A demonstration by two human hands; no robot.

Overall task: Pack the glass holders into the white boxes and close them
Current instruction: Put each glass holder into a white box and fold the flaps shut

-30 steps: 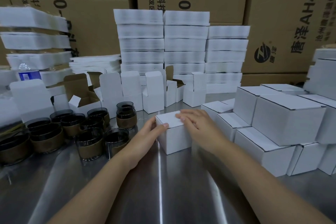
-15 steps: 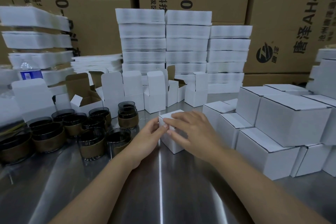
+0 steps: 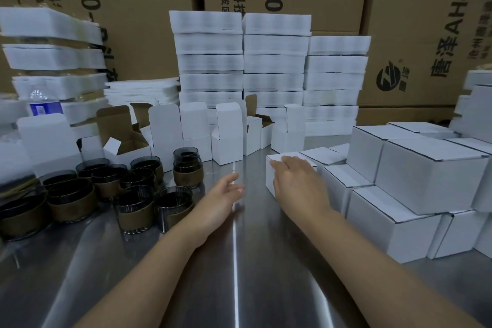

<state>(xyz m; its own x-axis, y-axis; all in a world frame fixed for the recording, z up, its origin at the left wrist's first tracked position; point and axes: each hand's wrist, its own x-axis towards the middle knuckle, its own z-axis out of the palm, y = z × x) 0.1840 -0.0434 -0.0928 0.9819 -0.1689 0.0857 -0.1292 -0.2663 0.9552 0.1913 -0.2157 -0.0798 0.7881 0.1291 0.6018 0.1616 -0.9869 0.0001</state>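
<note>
the right hand [image 3: 295, 181] is lying on the small closed white cardboard box [image 3: 269, 172]. its fingers [image 3: 292, 164] are spreading flat over the lid, pressing rather than gripping. that box is sitting on the shiny steel bench [image 3: 239, 274], and its right side is lying against or just beside the pile of closed white boxes [image 3: 426, 176]; the hand is hiding the seam. this one is looking packed and parked.

the left hand [image 3: 223, 194] is hovering released over bare bench, its fingers [image 3: 234, 181] relaxed and holding nothing. the next move is probably turning on this hand, because the dark glass holders with brown sleeves [image 3: 174, 202] are standing just to its left, upright with mouths up, and the right hand is sitting well apart from them. the nearest holder is lying beside the left wrist, so the reach is looking like a short sideways one.

the row of open white boxes with raised flaps [image 3: 227, 138] is standing ahead of the left fingertips, past a strip of free bench. the holders are crowding close together, so lifting the front one straight up is seeming the safest way to avoid knocking its neighbours.
</note>
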